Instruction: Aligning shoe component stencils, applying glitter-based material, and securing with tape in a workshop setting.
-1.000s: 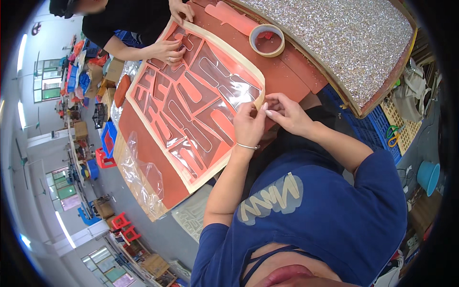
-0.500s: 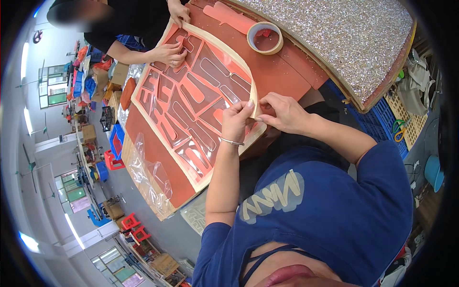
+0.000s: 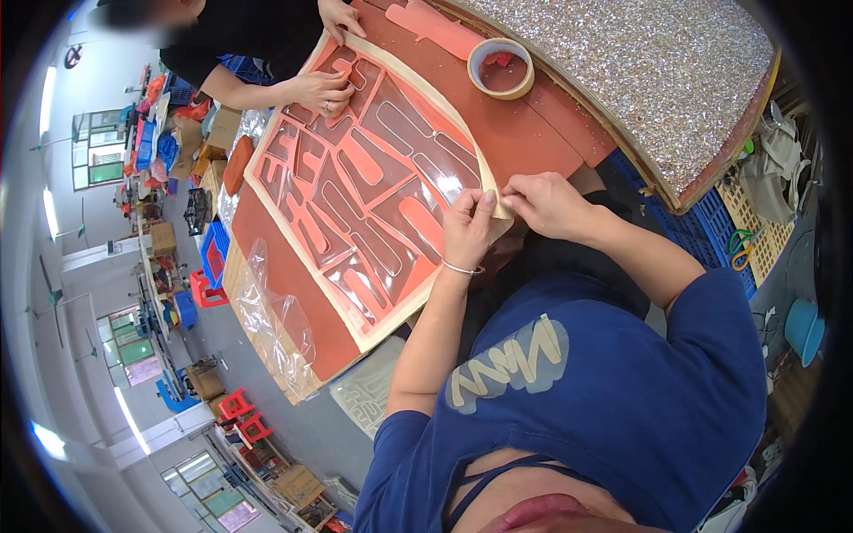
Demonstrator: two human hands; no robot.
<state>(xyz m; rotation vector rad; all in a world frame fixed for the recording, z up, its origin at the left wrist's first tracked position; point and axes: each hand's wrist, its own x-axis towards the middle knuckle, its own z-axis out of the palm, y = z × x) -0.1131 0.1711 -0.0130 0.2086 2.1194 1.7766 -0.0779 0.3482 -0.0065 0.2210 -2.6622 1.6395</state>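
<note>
A clear plastic sheet (image 3: 418, 147) lies over a red cut-out panel (image 3: 346, 153), edged all round with cream masking tape (image 3: 458, 124). My left hand (image 3: 468, 233) pinches the near right corner of this taped edge between thumb and fingers. Close beside it, my right hand (image 3: 546, 206) has its fingers pinched at the tape of the same corner, which is lifted a little. Across the table, a co-worker's hand (image 3: 322, 92) touches the panel's far part, and their other hand (image 3: 340, 18) rests at its far edge.
A masking tape roll (image 3: 509, 93) lies on the red-brown board (image 3: 569, 124). Glittery sheeting (image 3: 640, 80) covers the surface at right, above blue crates (image 3: 706, 222). Scissors (image 3: 740, 250) lie on a yellow crate. Crumpled clear film (image 3: 277, 324) hangs over the board's near left edge.
Both my hands have shifted slightly right, still at the taped corner. The co-worker's nearer hand has moved slightly over the panel's far part.
</note>
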